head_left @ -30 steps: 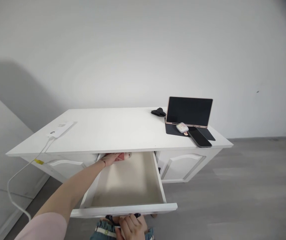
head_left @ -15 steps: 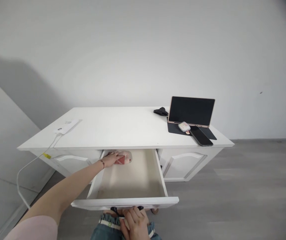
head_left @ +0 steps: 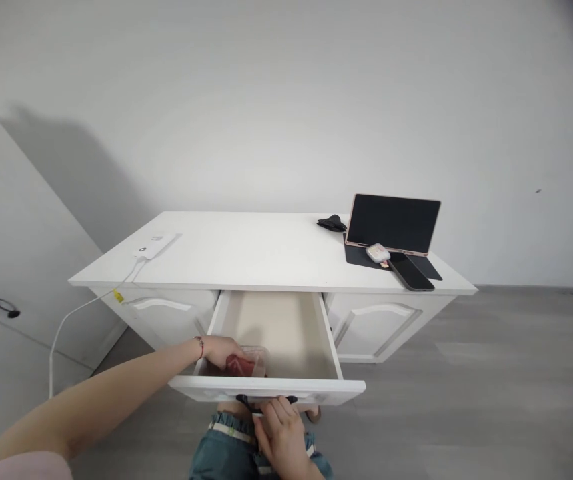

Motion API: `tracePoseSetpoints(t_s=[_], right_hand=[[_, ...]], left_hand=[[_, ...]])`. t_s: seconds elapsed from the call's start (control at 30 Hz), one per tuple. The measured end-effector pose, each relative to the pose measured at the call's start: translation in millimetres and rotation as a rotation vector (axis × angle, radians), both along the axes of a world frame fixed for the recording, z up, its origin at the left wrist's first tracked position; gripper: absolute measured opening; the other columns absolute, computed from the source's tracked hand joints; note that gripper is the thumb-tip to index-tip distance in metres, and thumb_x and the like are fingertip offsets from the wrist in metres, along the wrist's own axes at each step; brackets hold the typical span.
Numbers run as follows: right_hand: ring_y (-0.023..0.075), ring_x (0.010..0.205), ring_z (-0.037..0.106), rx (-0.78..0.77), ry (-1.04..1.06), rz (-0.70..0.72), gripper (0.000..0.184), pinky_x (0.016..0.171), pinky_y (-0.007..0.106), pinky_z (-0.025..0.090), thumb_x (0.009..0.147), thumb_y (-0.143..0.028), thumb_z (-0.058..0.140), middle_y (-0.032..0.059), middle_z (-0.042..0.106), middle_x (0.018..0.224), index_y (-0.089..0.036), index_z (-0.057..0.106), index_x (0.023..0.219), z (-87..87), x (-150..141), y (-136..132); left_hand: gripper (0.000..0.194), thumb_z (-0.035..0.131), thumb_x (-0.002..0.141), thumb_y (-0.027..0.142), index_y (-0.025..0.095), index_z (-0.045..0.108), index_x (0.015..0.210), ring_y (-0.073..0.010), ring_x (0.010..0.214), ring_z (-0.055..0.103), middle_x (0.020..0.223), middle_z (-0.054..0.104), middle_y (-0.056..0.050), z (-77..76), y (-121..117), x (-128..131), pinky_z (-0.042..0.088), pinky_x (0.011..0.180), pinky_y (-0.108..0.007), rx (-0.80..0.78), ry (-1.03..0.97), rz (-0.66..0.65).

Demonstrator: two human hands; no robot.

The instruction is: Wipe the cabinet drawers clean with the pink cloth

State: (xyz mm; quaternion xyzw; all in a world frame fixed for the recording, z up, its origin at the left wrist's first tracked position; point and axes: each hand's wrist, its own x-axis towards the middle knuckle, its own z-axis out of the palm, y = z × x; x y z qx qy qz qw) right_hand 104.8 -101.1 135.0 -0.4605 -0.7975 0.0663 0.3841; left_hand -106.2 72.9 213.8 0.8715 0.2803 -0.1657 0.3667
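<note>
Drawer [head_left: 286, 327] pulled open at 6 o'clock of the white worktop [head_left: 246, 253]; we set 12 o'clock toward the wall.

Left hand [head_left: 222, 351]: reaches in over the drawer's left side, a thin bracelet [head_left: 200, 345] at the wrist. We record the fingers bent down and drawn narrow, holding a red-and-clear pack [head_left: 252, 362]. Pack sits at about 7 to 8 o'clock inside the drawer, close behind the front panel; its left part is hidden by our hand.

Right hand [head_left: 283, 430]: below the front panel, at 6 o'clock, fingers curled around the black drawer handle [head_left: 247, 402]. Our thumb lies toward the left, under the fingers.

Worktop, same dial. At 9 o'clock we note a white device [head_left: 153, 245]; its white cable [head_left: 73, 311] runs over the front edge and down, a yellow tag [head_left: 119, 295] on it. Near 2 o'clock, a folded black item [head_left: 332, 224]. Near 3 o'clock, a tablet [head_left: 393, 223] leans upright, its screen dark, on a dark flap [head_left: 359, 256]. In front of it lie a small pale case [head_left: 377, 253] and, to its right, a black phone [head_left: 411, 272], laid aslant.
</note>
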Motion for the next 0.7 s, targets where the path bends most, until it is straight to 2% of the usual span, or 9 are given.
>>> tracePoseSetpoints(t_s=[0.1, 0.17, 0.27, 0.37, 0.5, 0.63, 0.7], right_hand=[[0.0203, 0.078, 0.054, -0.04, -0.025, 0.005, 0.006, 0.069, 0.03, 0.041, 0.088, -0.019, 0.048, 0.003, 0.06, 0.079, -0.021, 0.054, 0.089, -1.8, 0, -2], [0.0204, 0.08, 0.055, -0.056, -0.035, 0.004, 0.007, 0.071, 0.031, 0.043, 0.089, -0.02, 0.048, 0.0034, 0.06, 0.08, -0.021, 0.054, 0.091, -2.3, 1, -3], [0.0205, 0.081, 0.056, -0.075, -0.041, 0.015, 0.008, 0.072, 0.03, 0.044, 0.09, -0.021, 0.047, 0.0036, 0.06, 0.08, -0.021, 0.055, 0.09, -1.6, 2, -4], [0.0206, 0.082, 0.056, -0.083, -0.054, 0.021, 0.009, 0.072, 0.031, 0.046, 0.091, -0.02, 0.046, 0.0038, 0.061, 0.081, -0.021, 0.055, 0.09, 0.3, 3, -1], [0.0207, 0.085, 0.058, -0.055, -0.042, -0.006, 0.009, 0.074, 0.031, 0.049, 0.09, -0.019, 0.048, 0.0039, 0.063, 0.086, -0.022, 0.056, 0.094, 6.9, 2, 10], [0.0194, 0.081, 0.059, -0.022, -0.072, -0.035, 0.007, 0.07, 0.029, 0.049, 0.088, -0.019, 0.052, 0.0017, 0.063, 0.083, -0.024, 0.057, 0.092, 21.8, 1, 27], [0.0192, 0.078, 0.06, -0.004, -0.105, -0.07, 0.006, 0.066, 0.029, 0.048, 0.089, -0.022, 0.053, 0.0013, 0.063, 0.082, -0.025, 0.057, 0.091, 28.3, 2, 35]], left_hand=[[0.061, 0.061, 0.055, 0.015, 0.028, 0.067, 0.113, -0.0259, 0.085, 0.064, 0.095, 0.075, 0.0, 5.0, -6, 0, 0.049, 0.073, -0.033, -0.101, 0.11, 0.017], [0.06, 0.061, 0.052, 0.015, 0.027, 0.068, 0.111, -0.0262, 0.085, 0.063, 0.093, 0.074, 0.0, 5.2, -8, 0, 0.049, 0.071, -0.034, -0.198, 0.117, 0.091], [0.063, 0.057, 0.049, 0.012, 0.026, 0.068, 0.11, -0.0259, 0.088, 0.063, 0.093, 0.074, 0.002, 5.3, -8, -4, 0.049, 0.07, -0.033, -0.403, 0.057, 0.234], [0.061, 0.054, 0.049, 0.01, 0.024, 0.067, 0.107, -0.0242, 0.094, 0.063, 0.097, 0.073, 0.002, 12.5, -6, -12, 0.049, 0.077, -0.032, -0.561, -0.118, 0.383], [0.062, 0.059, 0.053, 0.01, 0.021, 0.061, 0.114, -0.0236, 0.103, 0.06, 0.108, 0.069, -0.001, 39.9, -4, -36, 0.048, 0.087, -0.032, -0.599, -0.385, 0.572], [0.062, 0.064, 0.062, 0.017, 0.02, 0.053, 0.123, -0.0237, 0.102, 0.061, 0.117, 0.065, -0.007, 74.2, -10, -65, 0.05, 0.085, -0.031, -0.545, -0.693, 0.874], [0.056, 0.063, 0.065, 0.017, 0.021, 0.054, 0.12, -0.0209, 0.095, 0.064, 0.11, 0.067, -0.005, 87.3, -17, -75, 0.051, 0.08, -0.028, -0.508, -0.827, 1.024]])
